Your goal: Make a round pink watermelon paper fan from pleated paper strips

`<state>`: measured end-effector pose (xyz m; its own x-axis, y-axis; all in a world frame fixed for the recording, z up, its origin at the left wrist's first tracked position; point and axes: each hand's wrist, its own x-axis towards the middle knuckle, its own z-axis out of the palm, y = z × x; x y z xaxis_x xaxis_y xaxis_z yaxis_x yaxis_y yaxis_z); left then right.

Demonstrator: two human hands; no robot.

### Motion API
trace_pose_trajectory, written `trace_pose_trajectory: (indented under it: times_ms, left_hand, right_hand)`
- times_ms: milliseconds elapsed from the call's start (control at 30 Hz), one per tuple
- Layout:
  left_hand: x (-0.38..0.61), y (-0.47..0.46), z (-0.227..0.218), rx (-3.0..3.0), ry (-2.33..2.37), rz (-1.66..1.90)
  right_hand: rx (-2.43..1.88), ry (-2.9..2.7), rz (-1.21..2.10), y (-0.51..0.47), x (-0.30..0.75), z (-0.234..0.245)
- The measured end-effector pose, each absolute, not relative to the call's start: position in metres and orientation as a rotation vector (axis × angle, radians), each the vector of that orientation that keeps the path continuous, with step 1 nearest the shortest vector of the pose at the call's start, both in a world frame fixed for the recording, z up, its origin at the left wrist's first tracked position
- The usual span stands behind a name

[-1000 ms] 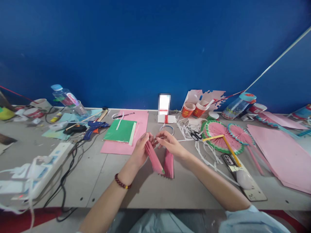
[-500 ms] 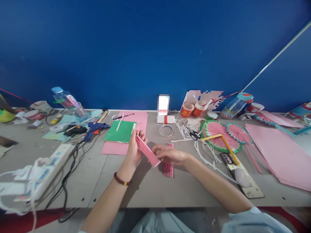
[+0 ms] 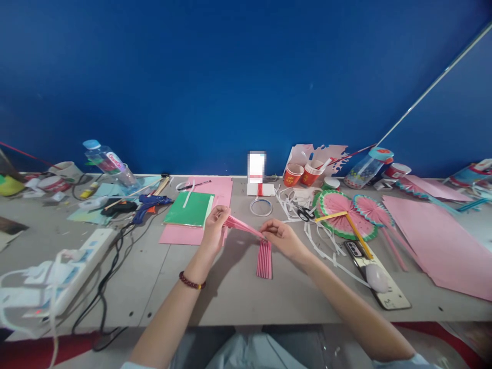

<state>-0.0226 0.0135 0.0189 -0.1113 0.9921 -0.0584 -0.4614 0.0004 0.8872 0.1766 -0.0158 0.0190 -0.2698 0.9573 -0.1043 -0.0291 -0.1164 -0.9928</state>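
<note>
A pleated strip of pink paper [image 3: 244, 226] stretches between my two hands above the table. Its left end is gripped by my left hand [image 3: 216, 225], which wears a bead bracelet at the wrist. Fingertips of my right hand [image 3: 280, 237] pinch the strip's other end. Below that end, a second pleated pink paper [image 3: 264, 260] lies on the table, its top partly hidden by the right fingers and the held strip.
Left of my hands are a green sheet pack [image 3: 189, 209], a blue glue gun [image 3: 148, 206] and a power strip [image 3: 82, 266]. On the right lie scissors [image 3: 305, 213], watermelon-patterned paper fans [image 3: 342, 212], a phone [image 3: 380, 282] and pink sheets [image 3: 442, 241]. Red paper cups [image 3: 294, 175] stand behind.
The held strip has turned from steeply slanted to nearly level and is now seen edge-on. My right hand has moved up and right to its far end.
</note>
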Motion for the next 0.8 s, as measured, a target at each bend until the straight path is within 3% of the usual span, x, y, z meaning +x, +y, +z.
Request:
trace_pose_trajectory:
  times_ms: [400,800]
  left_hand:
    - [-0.035,0.016,0.027,0.887,0.926,1.312]
    - [-0.055,-0.006,0.038,1.175,0.473,0.387]
  right_hand:
    - [-1.089,-1.264,1.177,0.0,0.187,0.003]
    - [-0.931,-1.447,1.375,0.023,0.215,0.037]
